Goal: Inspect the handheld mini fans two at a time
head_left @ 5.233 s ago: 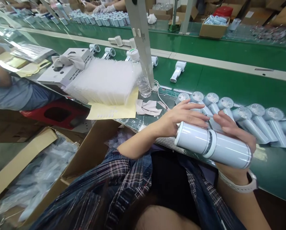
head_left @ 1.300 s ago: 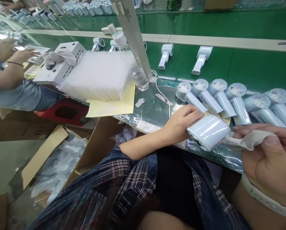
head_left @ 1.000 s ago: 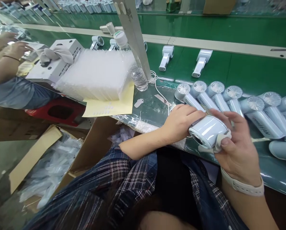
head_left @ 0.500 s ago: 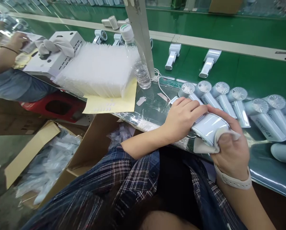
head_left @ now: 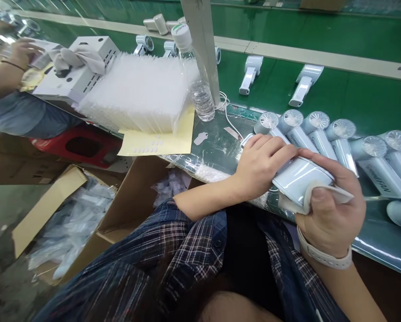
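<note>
My left hand (head_left: pixel 262 163) is closed over the upper side of a pale blue handheld fan (head_left: pixel 299 179), held just above the near edge of the bench. My right hand (head_left: pixel 331 210) pinches a small grey-white cloth (head_left: pixel 334 193) and presses it against the fan's end with the thumb. A white watch strap is on my right wrist. A row of several matching fans (head_left: pixel 321 129) lies right behind my hands, fan heads pointing away from me.
A stack of clear plastic trays (head_left: pixel 140 91) lies on yellow paper at the left, beside a water bottle (head_left: pixel 195 76) and a white post (head_left: pixel 203 44). White fan parts (head_left: pixel 303 85) lie on the green conveyor. Another person's arm (head_left: pixel 6 71) works at far left. An open carton (head_left: pixel 96 214) stands below.
Five seconds ago I held the fan lengthwise with no cloth. Since then my right hand brought the cloth onto the fan's end and shifted it slightly; the conveyor parts moved right.
</note>
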The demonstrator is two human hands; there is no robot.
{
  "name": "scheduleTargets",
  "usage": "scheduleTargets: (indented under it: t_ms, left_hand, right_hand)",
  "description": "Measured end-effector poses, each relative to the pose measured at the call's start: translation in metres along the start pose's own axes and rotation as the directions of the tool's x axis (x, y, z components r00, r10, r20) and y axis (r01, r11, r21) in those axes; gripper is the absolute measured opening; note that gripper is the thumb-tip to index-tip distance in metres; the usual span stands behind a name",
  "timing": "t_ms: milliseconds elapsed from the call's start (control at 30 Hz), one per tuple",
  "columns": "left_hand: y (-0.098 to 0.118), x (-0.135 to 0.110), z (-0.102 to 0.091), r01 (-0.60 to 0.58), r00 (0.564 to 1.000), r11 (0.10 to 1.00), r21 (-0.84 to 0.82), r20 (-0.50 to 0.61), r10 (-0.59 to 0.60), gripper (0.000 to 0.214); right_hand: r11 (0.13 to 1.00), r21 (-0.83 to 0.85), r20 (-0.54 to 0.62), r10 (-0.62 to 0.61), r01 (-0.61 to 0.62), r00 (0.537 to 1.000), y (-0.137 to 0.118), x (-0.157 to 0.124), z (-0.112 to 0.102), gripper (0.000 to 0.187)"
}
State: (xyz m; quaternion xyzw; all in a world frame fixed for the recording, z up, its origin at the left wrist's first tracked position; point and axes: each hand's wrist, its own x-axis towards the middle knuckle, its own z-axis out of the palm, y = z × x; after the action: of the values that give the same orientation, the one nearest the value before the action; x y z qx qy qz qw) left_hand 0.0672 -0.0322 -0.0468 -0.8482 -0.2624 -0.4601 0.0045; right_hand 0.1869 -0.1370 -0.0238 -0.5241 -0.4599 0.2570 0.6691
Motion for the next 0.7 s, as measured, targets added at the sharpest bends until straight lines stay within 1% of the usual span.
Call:
scheduleTargets:
  t_ms: [33,67,133,200,233,267,300,367,400,433,500,567,633,667,700]
  left_hand:
    - [0.0,-0.001,0.001,0.008,1.0,1.0,0.005,-0.028,-0.008,0.027]
    - [0.0,-0.003,0.001,0.022,0.999,1.0,0.009,-0.048,-0.021,0.026]
    - [-0.003,-0.006,0.003,0.053,0.997,0.999,0.006,-0.058,-0.053,0.025]
    - [-0.01,-0.01,0.003,0.08,0.996,0.997,-0.024,-0.04,-0.081,0.023]
    - [-0.014,-0.012,0.002,0.092,0.995,0.995,-0.044,-0.027,-0.093,0.022]
    - [-0.018,-0.014,0.0,0.107,0.994,0.993,-0.057,-0.01,-0.107,0.021]
    - [-0.023,-0.015,-0.002,0.122,0.993,0.991,-0.062,0.006,-0.122,0.019]
    - [-0.032,-0.016,-0.009,0.153,0.988,0.987,-0.043,0.021,-0.152,0.017]
    - [-0.037,-0.017,-0.013,0.17,0.985,0.985,-0.024,0.023,-0.169,0.016]
    - [-0.042,-0.017,-0.017,0.187,0.982,0.982,-0.007,0.023,-0.186,0.015]
    - [-0.049,-0.019,-0.025,0.219,0.975,0.976,0.016,0.026,-0.219,0.014]
    - [-0.054,-0.02,-0.03,0.248,0.966,0.968,0.034,0.058,-0.25,0.014]
    - [-0.056,-0.021,-0.034,0.261,0.961,0.965,0.039,0.081,-0.263,0.015]
    - [-0.056,-0.021,-0.035,0.26,0.962,0.965,0.036,0.081,-0.262,0.016]
    - [-0.056,-0.022,-0.036,0.257,0.963,0.966,0.032,0.076,-0.258,0.018]
  right_hand:
    - [0.998,-0.001,-0.058,-0.059,0.059,0.997,0.0,0.001,0.005,0.024]
    - [0.994,-0.014,-0.113,-0.114,0.113,0.987,0.0,0.002,0.011,0.02]
    - [0.981,-0.096,-0.19,-0.183,0.167,0.965,0.001,0.01,0.021,0.025]
    - [0.966,-0.219,-0.18,-0.181,0.14,0.967,0.004,0.022,0.025,0.03]
    - [0.965,-0.237,-0.164,-0.152,0.111,0.975,0.005,0.03,0.025,0.031]
    - [0.974,-0.213,-0.151,-0.114,0.08,0.982,0.007,0.039,0.024,0.032]
    - [0.988,-0.149,-0.145,-0.07,0.048,0.987,0.008,0.048,0.023,0.032]
    - [1.0,0.028,-0.149,-0.001,0.005,0.989,0.007,0.062,0.021,0.031]
    - [0.996,0.085,-0.15,0.011,0.002,0.989,0.006,0.067,0.021,0.032]
    - [0.995,0.102,-0.141,0.009,0.005,0.99,0.004,0.07,0.022,0.033]
    - [0.997,0.073,-0.096,-0.011,0.018,0.995,-0.003,0.07,0.025,0.034]
    - [0.999,0.034,-0.003,0.007,-0.007,1.0,-0.009,0.065,0.029,0.037]
    - [0.994,0.012,0.099,0.105,-0.107,0.989,-0.013,0.059,0.033,0.037]
    - [0.983,0.011,0.156,0.178,-0.182,0.972,-0.013,0.056,0.035,0.039]
    - [0.964,0.016,0.218,0.256,-0.266,0.942,-0.013,0.053,0.037,0.045]
